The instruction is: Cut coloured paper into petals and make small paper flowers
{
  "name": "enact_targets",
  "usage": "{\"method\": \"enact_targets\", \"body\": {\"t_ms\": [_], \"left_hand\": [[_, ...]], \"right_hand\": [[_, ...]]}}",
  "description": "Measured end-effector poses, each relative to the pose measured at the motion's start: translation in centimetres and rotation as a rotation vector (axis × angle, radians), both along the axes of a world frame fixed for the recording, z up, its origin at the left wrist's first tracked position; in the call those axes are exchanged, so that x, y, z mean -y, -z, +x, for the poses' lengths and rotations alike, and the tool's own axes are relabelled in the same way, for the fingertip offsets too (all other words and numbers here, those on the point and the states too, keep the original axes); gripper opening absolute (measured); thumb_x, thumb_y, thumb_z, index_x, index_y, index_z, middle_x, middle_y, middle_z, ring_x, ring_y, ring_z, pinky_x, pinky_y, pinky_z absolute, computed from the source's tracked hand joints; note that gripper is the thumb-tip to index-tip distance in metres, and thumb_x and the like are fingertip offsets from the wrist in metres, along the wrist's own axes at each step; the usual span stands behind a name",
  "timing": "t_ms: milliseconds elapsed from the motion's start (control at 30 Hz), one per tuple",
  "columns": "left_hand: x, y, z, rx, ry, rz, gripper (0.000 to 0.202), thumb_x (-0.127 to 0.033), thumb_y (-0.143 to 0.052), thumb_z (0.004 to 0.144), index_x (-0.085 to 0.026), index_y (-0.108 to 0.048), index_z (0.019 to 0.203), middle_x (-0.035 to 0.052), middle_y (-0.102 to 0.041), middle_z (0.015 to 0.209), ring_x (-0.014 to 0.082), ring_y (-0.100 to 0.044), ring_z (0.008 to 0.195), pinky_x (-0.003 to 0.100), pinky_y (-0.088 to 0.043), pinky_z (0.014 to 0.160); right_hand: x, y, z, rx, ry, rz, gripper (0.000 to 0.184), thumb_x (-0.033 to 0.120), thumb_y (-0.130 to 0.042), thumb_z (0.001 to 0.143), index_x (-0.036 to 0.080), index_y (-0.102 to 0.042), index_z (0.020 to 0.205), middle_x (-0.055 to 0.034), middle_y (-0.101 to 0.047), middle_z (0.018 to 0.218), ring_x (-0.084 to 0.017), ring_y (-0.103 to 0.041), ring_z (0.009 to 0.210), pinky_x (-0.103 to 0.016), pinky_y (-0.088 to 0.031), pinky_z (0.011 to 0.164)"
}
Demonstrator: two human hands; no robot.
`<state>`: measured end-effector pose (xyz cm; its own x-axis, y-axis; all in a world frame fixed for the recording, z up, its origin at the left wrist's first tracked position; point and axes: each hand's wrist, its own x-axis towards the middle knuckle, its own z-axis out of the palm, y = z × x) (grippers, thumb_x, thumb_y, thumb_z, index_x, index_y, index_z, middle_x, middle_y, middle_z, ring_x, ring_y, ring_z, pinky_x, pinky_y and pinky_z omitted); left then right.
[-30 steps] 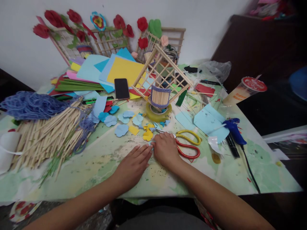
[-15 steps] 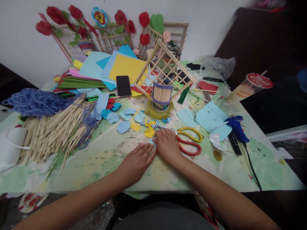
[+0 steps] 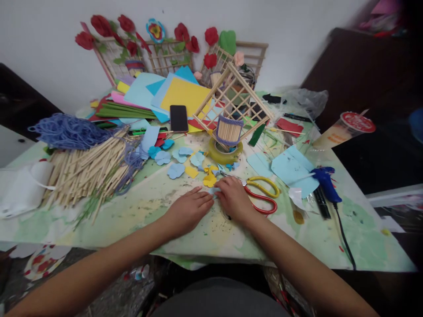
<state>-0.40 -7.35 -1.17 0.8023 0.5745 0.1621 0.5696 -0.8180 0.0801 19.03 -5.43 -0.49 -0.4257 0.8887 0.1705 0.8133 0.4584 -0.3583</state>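
Observation:
My left hand [image 3: 188, 209] lies flat on the table with its fingers stretched out, the fingertips on a small light-blue paper piece [image 3: 213, 190]. Against it my right hand [image 3: 234, 198] curls down over the same piece, fingers pressed together on it. Most of the paper is hidden under the two hands. Just right of my right hand lie scissors [image 3: 262, 196] with one yellow and one red handle. Beyond the hands, blue paper petals [image 3: 176, 170] and yellow paper cut-outs [image 3: 210, 178] are scattered.
A heap of wooden sticks [image 3: 84, 169] and blue yarn [image 3: 68, 131] fills the left. A tape roll [image 3: 226, 154] under a stick cup, a stick lattice [image 3: 233, 99], a phone [image 3: 179, 118] and coloured paper sheets [image 3: 181, 94] lie behind. A blue glue gun [image 3: 325, 182] and a sealed drink cup [image 3: 345, 127] stand right.
The view has swung a little to the left and down. Both hands stay together on the small blue piece, with the left fingers shifted slightly closer over it.

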Motion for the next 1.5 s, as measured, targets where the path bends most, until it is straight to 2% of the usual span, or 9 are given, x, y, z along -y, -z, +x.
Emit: {"method": "enact_targets", "body": {"t_ms": [100,167,367,667,867,933,1133,1333,1500], "left_hand": [[-0.9,-0.2,0.3,0.098,-0.025,-0.051,0.027,-0.017,-0.035,0.093,-0.016,-0.061,0.102,0.0045,-0.067,0.104,0.0148,-0.059,0.1,0.04,-0.032,0.105],[-1.1,-0.4,0.9,0.111,-0.056,-0.055,0.027,-0.018,-0.035,0.093,-0.015,-0.061,0.096,0.0045,-0.068,0.096,0.0152,-0.06,0.094,0.04,-0.036,0.101],[-0.9,-0.6,2.0,-0.001,-0.126,-0.01,0.027,-0.017,-0.036,0.091,-0.011,-0.061,0.097,0.0089,-0.065,0.095,0.0212,-0.058,0.089,0.034,-0.049,0.076],[-0.3,0.9,1.3,-0.062,-0.12,0.17,0.027,-0.014,-0.034,0.092,-0.01,-0.06,0.097,0.0107,-0.063,0.094,0.0215,-0.057,0.086,0.033,-0.048,0.072],[0.3,0.3,1.6,-0.06,-0.22,0.066,0.032,-0.018,-0.031,0.093,-0.012,-0.062,0.09,0.0099,-0.062,0.088,0.022,-0.056,0.084,0.035,-0.047,0.07],[0.6,-0.1,1.5,-0.035,-0.233,0.012,0.033,-0.019,-0.03,0.093,-0.013,-0.062,0.089,0.0098,-0.061,0.087,0.0222,-0.056,0.084,0.037,-0.047,0.074],[1.8,-0.4,0.8,0.094,-0.219,-0.059,0.034,-0.028,-0.039,0.09,-0.01,-0.055,0.114,0.0157,-0.057,0.111,0.0267,-0.05,0.106,0.043,-0.045,0.09],[2.0,0.3,0.5,0.091,-0.231,-0.049,0.033,-0.029,-0.039,0.091,-0.01,-0.054,0.113,0.014,-0.056,0.112,0.0256,-0.051,0.105,0.042,-0.045,0.092],[2.1,0.6,0.4,0.092,-0.224,-0.022,0.032,-0.027,-0.039,0.092,-0.009,-0.054,0.113,0.0148,-0.057,0.114,0.0263,-0.051,0.107,0.043,-0.044,0.095]], "right_hand": [[0.1,-0.5,0.7,-0.035,-0.209,-0.015,0.018,0.018,-0.053,0.085,0.02,-0.063,0.1,-0.0058,-0.059,0.105,-0.02,-0.048,0.101,-0.034,-0.035,0.086],[0.1,-0.6,1.0,-0.037,-0.262,-0.02,0.02,0.017,-0.053,0.085,0.02,-0.064,0.103,-0.0064,-0.06,0.105,-0.02,-0.048,0.102,-0.034,-0.036,0.087],[-0.1,0.1,1.0,-0.006,-0.271,0.038,0.023,0.015,-0.049,0.088,0.019,-0.066,0.103,-0.008,-0.063,0.104,-0.019,-0.05,0.101,-0.033,-0.04,0.086],[-0.1,0.4,0.9,0.128,-0.323,0.165,0.022,0.017,-0.045,0.091,0.015,-0.065,0.101,-0.0094,-0.064,0.098,-0.02,-0.05,0.093,-0.032,-0.04,0.082],[0.1,0.7,0.9,0.128,-0.369,0.195,0.023,0.012,-0.043,0.09,0.014,-0.066,0.09,-0.0096,-0.063,0.092,-0.02,-0.049,0.09,-0.033,-0.038,0.08],[0.0,0.8,1.0,0.105,-0.36,0.181,0.021,0.013,-0.045,0.09,0.015,-0.066,0.089,-0.0089,-0.063,0.091,-0.019,-0.049,0.09,-0.032,-0.038,0.08],[-0.6,0.5,0.8,0.021,-0.224,0.023,0.016,0.027,-0.053,0.089,0.016,-0.064,0.085,-0.0056,-0.062,0.087,-0.018,-0.051,0.089,-0.03,-0.039,0.081],[-0.8,0.2,0.1,-0.013,-0.111,-0.037,0.012,0.027,-0.057,0.087,0.017,-0.062,0.084,-0.0039,-0.057,0.09,-0.017,-0.048,0.089,-0.029,-0.039,0.079],[-0.6,-0.1,-0.5,0.07,-0.056,-0.033,0.012,0.026,-0.053,0.088,0.017,-0.06,0.087,-0.0059,-0.054,0.096,-0.019,-0.046,0.093,-0.032,-0.037,0.083]]}}
